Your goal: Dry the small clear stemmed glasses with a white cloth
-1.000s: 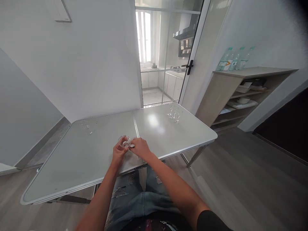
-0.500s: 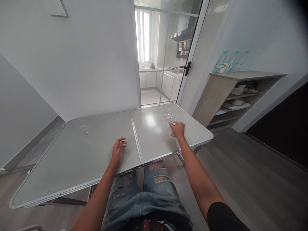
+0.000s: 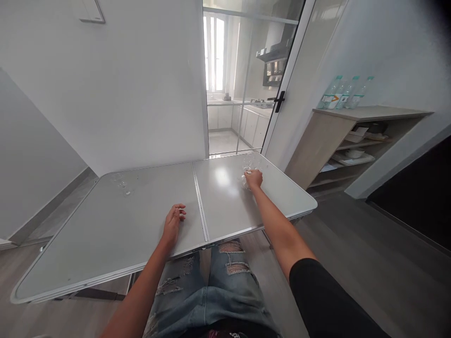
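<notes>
– Two hands over the folding table (image 3: 105, 244)?
– Yes, well apart. Right hand (image 3: 253, 178) reaches to the far right corner, fingers closed on a small clear glass (image 3: 245, 181), beside a cluster of clear glasses (image 3: 251, 162) too blurred to count.
– And the left hand (image 3: 172, 223)?
– Resting loosely curled near the front edge, holding nothing. Two small glasses (image 3: 120, 180) stand at the far left corner.

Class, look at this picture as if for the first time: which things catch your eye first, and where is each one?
The right hand reaches far across the grey folding metal table to a cluster of small clear glasses near its far right edge. The left hand rests, loosely open and holding nothing, on the table near the front edge. Three clear plastic water bottles stand on the wooden shelf unit at right.
</notes>
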{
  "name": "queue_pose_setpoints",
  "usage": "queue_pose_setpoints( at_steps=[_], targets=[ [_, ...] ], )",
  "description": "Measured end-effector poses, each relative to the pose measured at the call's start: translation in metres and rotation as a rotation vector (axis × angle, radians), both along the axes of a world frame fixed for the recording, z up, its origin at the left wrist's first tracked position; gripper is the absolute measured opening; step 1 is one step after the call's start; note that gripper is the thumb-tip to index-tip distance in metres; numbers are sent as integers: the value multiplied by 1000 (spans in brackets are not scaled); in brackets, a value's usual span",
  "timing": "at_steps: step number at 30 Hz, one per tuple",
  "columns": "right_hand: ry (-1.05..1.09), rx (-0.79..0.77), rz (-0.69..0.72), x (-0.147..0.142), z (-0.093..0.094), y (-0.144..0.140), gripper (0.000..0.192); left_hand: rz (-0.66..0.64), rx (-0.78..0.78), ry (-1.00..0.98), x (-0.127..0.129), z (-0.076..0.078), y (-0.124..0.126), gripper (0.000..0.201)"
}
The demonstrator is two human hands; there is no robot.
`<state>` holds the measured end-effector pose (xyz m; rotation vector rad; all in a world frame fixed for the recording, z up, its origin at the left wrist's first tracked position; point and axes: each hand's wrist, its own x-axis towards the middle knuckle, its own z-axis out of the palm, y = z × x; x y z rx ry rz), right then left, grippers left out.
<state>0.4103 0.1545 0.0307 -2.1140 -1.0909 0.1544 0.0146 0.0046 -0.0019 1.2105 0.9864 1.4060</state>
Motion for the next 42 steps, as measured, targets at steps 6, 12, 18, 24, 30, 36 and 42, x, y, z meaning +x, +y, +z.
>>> queue_pose_setpoints(
  at_steps=[6,12,18,24,30,36,42],
  targets=[
    [37,-24,-57,-4,0,32,33,16,-6,14,0,-1,-1,39],
    [70,-37,-73,-5,-6,44,31,17,-17,22,1,0,-2,39],
    [101,-48,-91,-4,-10,46,34,31,-24,38,0,-1,-1,40],
    [142,-49,-121,-6,-8,50,33,23,-28,39,0,-1,-1,40],
    [176,-39,-155,-12,0,45,31,24,-5,28,1,-3,0,39],
    [183,6,-171,-37,1,14,35,202,-9,128,-10,-12,8,41],
    [731,455,114,-103,-25,-55,35,589,78,351,-102,-15,62,20]
  ],
)
